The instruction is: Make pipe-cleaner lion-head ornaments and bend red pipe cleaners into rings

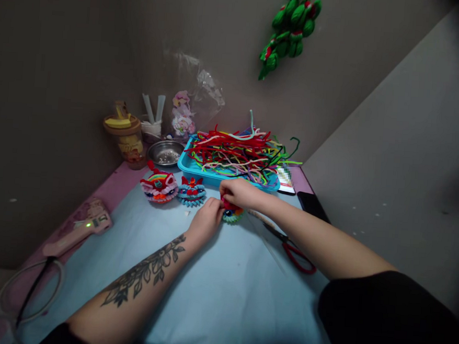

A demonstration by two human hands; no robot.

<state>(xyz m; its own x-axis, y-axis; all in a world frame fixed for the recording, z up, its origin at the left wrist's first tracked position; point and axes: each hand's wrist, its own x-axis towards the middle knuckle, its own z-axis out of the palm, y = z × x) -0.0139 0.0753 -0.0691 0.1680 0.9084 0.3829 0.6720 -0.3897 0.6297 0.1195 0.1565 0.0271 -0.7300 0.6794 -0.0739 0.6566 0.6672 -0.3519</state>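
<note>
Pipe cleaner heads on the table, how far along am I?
Two look finished: the rainbow head and the blue head lie side by side. A third head, red and teal, is between your left hand and right hand. The blue tray holds plenty of loose stems, so more may remain.

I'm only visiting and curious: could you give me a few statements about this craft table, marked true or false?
1. The left hand and right hand both pinch the small red and teal pipe-cleaner figure. True.
2. The turquoise plastic tray is empty. False: it is heaped with coloured pipe cleaners.
3. The red-handled scissors are in the left hand. False: they lie on the light blue sheet, beside the right forearm.
4. A multicoloured fuzzy head and a blue fuzzy head sit left of the hands. True.
5. The green fuzzy ornament lies on the sheet. False: it hangs on the wall.
</note>
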